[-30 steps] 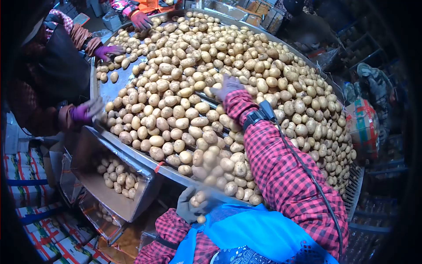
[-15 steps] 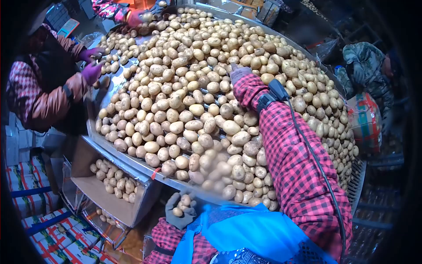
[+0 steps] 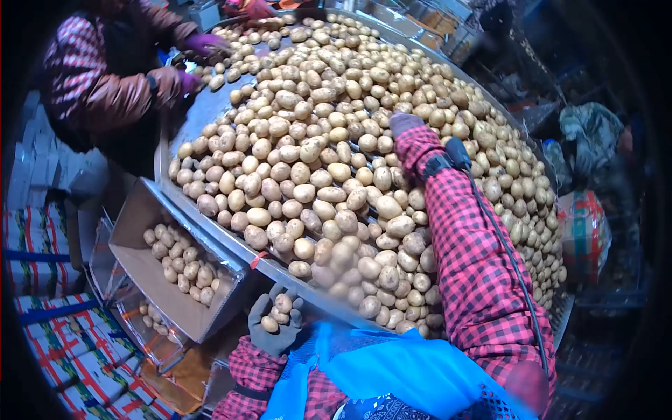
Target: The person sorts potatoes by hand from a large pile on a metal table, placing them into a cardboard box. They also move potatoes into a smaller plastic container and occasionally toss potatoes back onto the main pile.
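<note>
My left hand, in a grey glove, is cupped palm up near the table's front edge, holding a few small potatoes. My right arm, in a pink-and-black checked sleeve, stretches far across a wide heap of potatoes. At its end my gloved right hand rests among the potatoes near the middle of the heap. The back of that hand faces me and its fingers are hidden, so what they hold does not show.
The metal sorting table has a raised rim. An open cardboard box of potatoes stands below its left front side. Stacked printed cartons lie at lower left. A co-worker's purple-gloved hands work at the far left. A wrapped bundle stands right.
The view has shifted, so the table sits farther right and lower. My right hand's fingers, partly visible before, are now hidden. My left hand still holds its potatoes.
</note>
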A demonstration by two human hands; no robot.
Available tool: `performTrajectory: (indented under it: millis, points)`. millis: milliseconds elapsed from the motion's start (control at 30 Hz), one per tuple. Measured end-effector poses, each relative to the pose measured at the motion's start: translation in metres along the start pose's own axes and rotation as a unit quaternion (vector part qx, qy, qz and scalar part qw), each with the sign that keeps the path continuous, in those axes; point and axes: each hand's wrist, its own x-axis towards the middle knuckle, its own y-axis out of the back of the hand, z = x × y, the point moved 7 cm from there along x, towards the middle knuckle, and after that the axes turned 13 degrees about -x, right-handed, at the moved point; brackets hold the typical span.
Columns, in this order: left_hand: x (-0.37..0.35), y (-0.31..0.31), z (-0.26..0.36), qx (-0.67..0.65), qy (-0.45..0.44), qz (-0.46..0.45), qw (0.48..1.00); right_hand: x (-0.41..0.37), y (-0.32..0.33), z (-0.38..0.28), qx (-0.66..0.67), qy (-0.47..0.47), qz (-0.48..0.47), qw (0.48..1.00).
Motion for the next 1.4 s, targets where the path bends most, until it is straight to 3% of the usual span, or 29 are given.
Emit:
performTrajectory:
  millis: [133, 200, 267, 300, 400, 433, 467, 500, 533, 567, 600, 667, 800, 933, 1000, 1067, 1100, 1133, 1167, 1267, 1333, 1367, 1400]
  points:
    - [-0.006, 0.002, 0.006, 0.017, -0.047, 0.004, 0.999, 0.000, 0.002, 0.031, 0.050, -0.028, 0.026, 0.998]
    - [-0.006, 0.007, 0.010, 0.012, -0.048, 0.007, 0.999, -0.007, 0.007, 0.041, 0.074, -0.026, 0.101, 0.992]
    - [-0.001, 0.008, 0.007, 0.011, -0.042, 0.013, 0.999, -0.023, 0.017, 0.061, 0.125, -0.029, 0.246, 0.961]
    - [0.001, 0.005, 0.005, 0.008, -0.029, 0.008, 1.000, -0.025, 0.021, 0.050, 0.069, -0.018, 0.203, 0.977]
    - [0.008, 0.006, 0.001, 0.011, -0.018, 0.013, 1.000, -0.064, 0.028, 0.006, 0.102, 0.090, 0.147, 0.980]
    - [0.010, 0.007, 0.000, 0.015, -0.016, 0.016, 1.000, -0.069, 0.026, -0.011, 0.044, 0.136, 0.062, 0.988]
    - [0.012, 0.010, -0.002, 0.019, -0.013, 0.020, 1.000, -0.071, 0.018, -0.019, -0.013, 0.109, -0.018, 0.994]
    - [0.015, 0.017, -0.003, 0.022, -0.012, 0.023, 0.999, -0.064, 0.006, -0.024, -0.075, 0.095, 0.007, 0.993]
    - [0.016, 0.024, 0.004, 0.134, -0.063, 0.008, 0.989, -0.058, -0.004, -0.028, -0.135, 0.082, 0.030, 0.987]
    - [0.015, 0.021, 0.005, 0.190, -0.086, -0.001, 0.978, -0.054, -0.003, -0.031, -0.161, 0.078, -0.013, 0.984]
    - [0.014, 0.017, 0.006, 0.246, -0.111, -0.006, 0.963, -0.049, -0.007, -0.035, -0.157, 0.088, -0.018, 0.984]
    - [0.014, 0.014, -0.004, 0.041, -0.016, 0.032, 0.999, -0.061, 0.003, -0.033, -0.133, 0.092, 0.008, 0.987]
    - [0.012, 0.007, -0.008, 0.022, -0.025, 0.017, 0.999, -0.107, 0.050, -0.032, -0.064, 0.124, 0.117, 0.983]
    - [0.007, 0.014, -0.009, 0.005, -0.013, -0.006, 1.000, -0.090, 0.037, -0.027, -0.019, 0.119, 0.153, 0.981]
    - [0.002, 0.011, -0.008, 0.001, 0.000, -0.025, 1.000, -0.067, 0.024, -0.016, 0.016, 0.080, 0.059, 0.995]
    - [-0.007, 0.011, -0.007, 0.044, -0.006, -0.028, 0.999, -0.054, 0.019, -0.010, 0.129, 0.130, -0.015, 0.983]
    - [-0.009, 0.010, -0.003, 0.131, -0.040, -0.054, 0.989, -0.068, 0.028, -0.014, 0.260, 0.155, -0.018, 0.953]
    - [-0.007, 0.013, -0.002, 0.126, -0.045, -0.055, 0.990, -0.087, 0.033, -0.018, 0.385, 0.177, -0.024, 0.905]
    - [-0.002, 0.013, -0.004, 0.156, -0.046, -0.048, 0.985, -0.101, 0.027, -0.033, 0.536, 0.258, -0.050, 0.802]
    - [0.008, 0.003, -0.013, 0.206, -0.016, -0.066, 0.976, -0.211, 0.065, -0.104, 0.614, 0.321, -0.171, 0.700]
    - [0.012, -0.002, -0.023, 0.190, 0.020, -0.100, 0.976, -0.268, 0.074, -0.150, 0.623, 0.350, -0.213, 0.667]
    - [0.014, -0.004, -0.025, 0.165, 0.029, -0.105, 0.980, -0.291, 0.077, -0.169, 0.589, 0.372, -0.229, 0.680]
    - [0.015, -0.009, -0.029, 0.072, 0.061, -0.112, 0.989, -0.307, 0.079, -0.186, 0.551, 0.425, -0.137, 0.705]
